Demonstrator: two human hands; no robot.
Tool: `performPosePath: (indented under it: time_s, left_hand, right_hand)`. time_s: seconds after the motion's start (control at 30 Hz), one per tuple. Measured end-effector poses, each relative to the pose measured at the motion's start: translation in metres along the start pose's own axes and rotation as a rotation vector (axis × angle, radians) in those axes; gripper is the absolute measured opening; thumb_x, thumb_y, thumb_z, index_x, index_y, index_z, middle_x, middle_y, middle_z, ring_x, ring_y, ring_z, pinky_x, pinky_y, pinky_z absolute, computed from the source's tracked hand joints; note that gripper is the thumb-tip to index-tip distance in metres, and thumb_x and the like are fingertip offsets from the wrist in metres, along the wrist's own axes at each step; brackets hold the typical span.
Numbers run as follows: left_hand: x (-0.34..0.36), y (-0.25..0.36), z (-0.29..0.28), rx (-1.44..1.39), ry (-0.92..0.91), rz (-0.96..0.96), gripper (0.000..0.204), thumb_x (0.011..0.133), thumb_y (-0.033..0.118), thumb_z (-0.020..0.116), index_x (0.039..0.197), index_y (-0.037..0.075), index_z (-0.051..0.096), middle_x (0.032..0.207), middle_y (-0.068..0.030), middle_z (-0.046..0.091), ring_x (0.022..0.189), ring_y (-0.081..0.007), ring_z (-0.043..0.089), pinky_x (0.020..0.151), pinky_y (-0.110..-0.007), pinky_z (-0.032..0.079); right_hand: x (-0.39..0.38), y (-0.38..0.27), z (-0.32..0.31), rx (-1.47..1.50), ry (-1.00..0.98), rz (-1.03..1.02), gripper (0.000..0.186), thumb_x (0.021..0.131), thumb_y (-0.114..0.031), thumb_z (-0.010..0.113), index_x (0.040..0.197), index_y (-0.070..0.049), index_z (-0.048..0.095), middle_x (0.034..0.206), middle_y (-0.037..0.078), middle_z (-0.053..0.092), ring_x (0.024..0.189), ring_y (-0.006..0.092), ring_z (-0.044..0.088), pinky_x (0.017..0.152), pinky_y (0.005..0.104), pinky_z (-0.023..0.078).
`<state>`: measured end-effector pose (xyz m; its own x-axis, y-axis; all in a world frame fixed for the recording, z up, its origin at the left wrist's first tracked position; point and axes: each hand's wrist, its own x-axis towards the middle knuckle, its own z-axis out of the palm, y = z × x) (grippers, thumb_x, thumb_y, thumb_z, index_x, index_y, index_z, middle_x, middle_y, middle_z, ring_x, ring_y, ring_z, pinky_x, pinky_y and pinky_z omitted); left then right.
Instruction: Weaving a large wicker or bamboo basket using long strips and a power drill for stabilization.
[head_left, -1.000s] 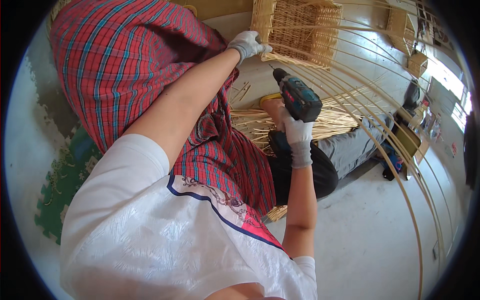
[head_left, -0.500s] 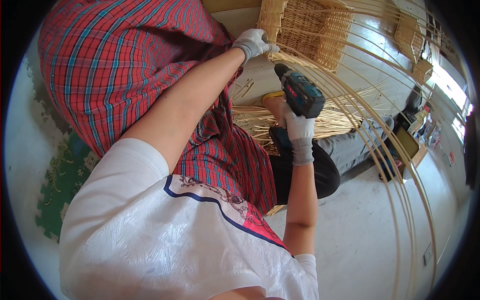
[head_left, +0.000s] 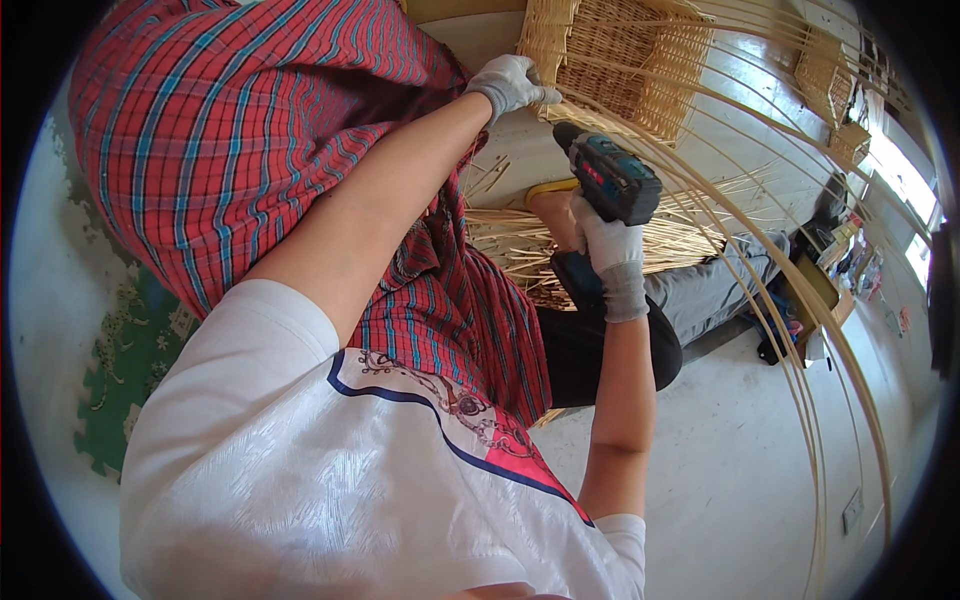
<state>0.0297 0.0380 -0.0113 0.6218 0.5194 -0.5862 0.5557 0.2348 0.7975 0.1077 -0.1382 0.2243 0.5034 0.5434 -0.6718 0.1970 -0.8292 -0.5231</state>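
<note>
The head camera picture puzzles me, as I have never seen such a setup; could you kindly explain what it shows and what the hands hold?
The picture comes from a wide fisheye camera worn on a person's head, looking down, so straight edges bend near the rim. There is no machine, only two gloved hands. The left hand grips the edge of a woven wicker basket. The right hand holds a blue cordless drill, pointed toward the basket. A red checked cloth covers the lap. Loose cane strips lie below the drill, and long bent canes arc over the pale floor.

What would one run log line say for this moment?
left hand: on basket | right hand: holds drill | rods: bent
</note>
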Motion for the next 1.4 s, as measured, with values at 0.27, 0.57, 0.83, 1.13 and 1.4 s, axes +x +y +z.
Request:
performPosePath:
  time_s: [0.27,0.57,0.83,1.13,1.4]
  left_hand:
    - [-0.005,0.004,-0.001,-0.009,-0.024,-0.044,0.058,0.068,0.054,0.091,0.094,0.006,0.070,0.091,-0.0088,0.073,0.085,-0.0213,0.067,0.081,-0.037,0.054]
    - [-0.008,0.010,0.001,0.019,-0.053,-0.049,0.061,0.068,0.055,0.090,0.099,0.006,0.072,0.095,-0.0097,0.074,0.089,-0.0233,0.069,0.084,-0.037,0.054]
    - [-0.006,0.008,-0.002,0.023,-0.051,-0.038,0.059,0.068,0.052,0.091,0.098,0.004,0.072,0.096,-0.0115,0.074,0.091,-0.0245,0.068,0.085,-0.037,0.054]
    - [0.004,-0.003,0.012,-0.054,0.005,0.014,0.054,0.073,0.048,0.088,0.095,0.003,0.069,0.090,-0.0129,0.072,0.084,-0.0231,0.067,0.079,-0.037,0.053]
    - [-0.045,0.030,0.103,0.001,-0.513,0.347,0.029,0.098,0.021,0.059,0.123,0.011,0.071,0.125,-0.0114,0.070,0.115,-0.0243,0.065,0.103,-0.036,0.048]
  right_hand:
    - [-0.003,-0.003,0.000,-0.069,-0.017,0.080,0.023,0.091,-0.021,0.072,0.104,-0.004,0.065,0.071,0.002,0.065,0.055,0.0122,0.060,0.054,0.0303,0.047]
    - [0.002,-0.009,0.000,-0.104,0.022,0.249,0.031,0.091,-0.024,0.073,0.110,-0.001,0.067,0.085,0.007,0.070,0.063,0.0129,0.064,0.058,0.0308,0.051]
    - [0.011,-0.001,0.007,-0.035,0.055,0.008,0.030,0.089,-0.024,0.072,0.108,0.000,0.067,0.072,0.006,0.068,0.055,0.0155,0.063,0.054,0.0325,0.050]
    - [-0.030,-0.040,-0.024,0.066,-0.022,0.137,0.029,0.089,-0.025,0.075,0.107,-0.004,0.068,0.070,0.002,0.064,0.055,0.0083,0.057,0.051,0.0276,0.045]
    - [-0.130,-0.034,-0.025,0.256,0.258,0.181,0.028,0.086,-0.005,0.073,0.113,-0.001,0.068,0.072,0.004,0.063,0.052,0.0113,0.055,0.049,0.0276,0.047]
